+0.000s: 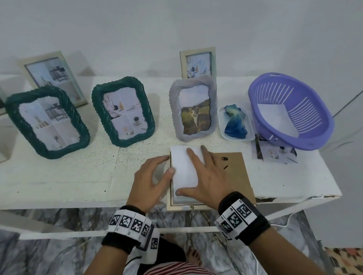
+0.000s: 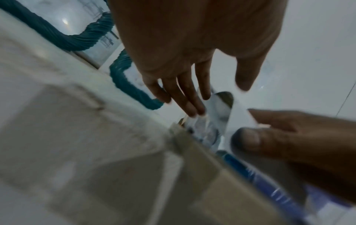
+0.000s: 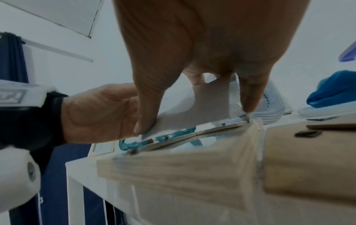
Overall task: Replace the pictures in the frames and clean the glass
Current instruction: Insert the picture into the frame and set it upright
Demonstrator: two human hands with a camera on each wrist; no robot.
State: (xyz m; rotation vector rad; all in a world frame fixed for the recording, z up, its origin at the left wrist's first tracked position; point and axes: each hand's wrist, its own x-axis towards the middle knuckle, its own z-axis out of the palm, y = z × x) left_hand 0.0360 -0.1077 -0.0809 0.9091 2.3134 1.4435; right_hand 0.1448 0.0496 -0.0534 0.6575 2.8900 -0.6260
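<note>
Right hand [image 1: 204, 175], fingers spread flat, presses a white sheet [image 1: 185, 170] into the pale wooden frame [image 1: 178, 206] at the table's [image 1: 69, 179] near edge; left hand [image 1: 150, 182], relaxed, touches the sheet's left edge. No legible writing.

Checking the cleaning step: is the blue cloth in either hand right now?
No: the blue cloth lies in its white tray beside the grey frame, while both hands rest on the white sheet.

Bare table [image 1: 47, 183] along the front edge to the left. Blocked further back by green frames [image 1: 123, 112], grey frame [image 1: 193, 107], purple basket [image 1: 291, 109] by the right edge.
</note>
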